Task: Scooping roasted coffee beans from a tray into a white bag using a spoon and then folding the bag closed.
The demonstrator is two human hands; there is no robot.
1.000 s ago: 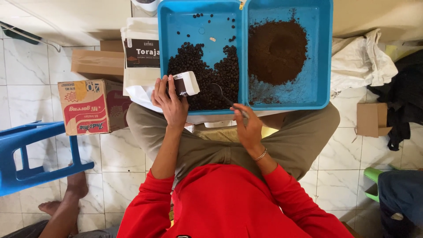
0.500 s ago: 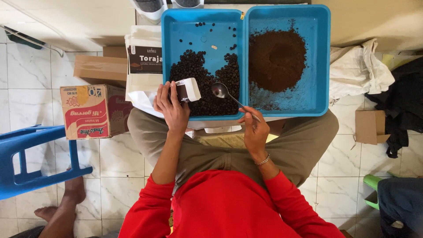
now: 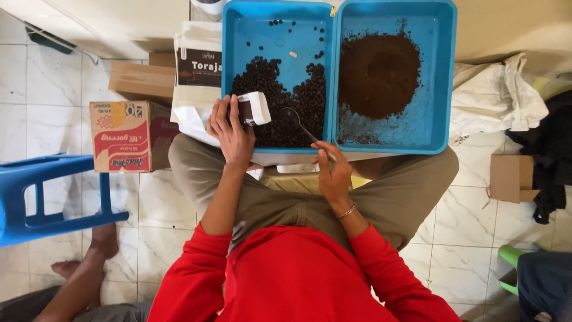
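Observation:
My left hand (image 3: 231,132) holds a small white pouch (image 3: 253,109) with its mouth open, just over the near edge of a blue tray (image 3: 238,36). That tray holds a heap of dark coffee beans (image 3: 280,101). My right hand (image 3: 332,173) grips the handle of a metal spoon (image 3: 295,119), whose bowl rests among the beans beside the pouch. A second blue tray (image 3: 438,77) to the right holds a mound of brown ground coffee (image 3: 378,71). Both trays rest across my knees.
A stack of white pouches with dark labels (image 3: 196,65) lies left of the trays, above cardboard boxes (image 3: 128,134). A blue plastic stool (image 3: 36,197) and another person's bare foot (image 3: 104,238) are at the left. White cloth (image 3: 497,95) and a small carton (image 3: 512,179) lie at the right.
The spoon has dipped from above the tray's near edge into the beans beside the pouch. My left hand keeps the pouch at the same spot.

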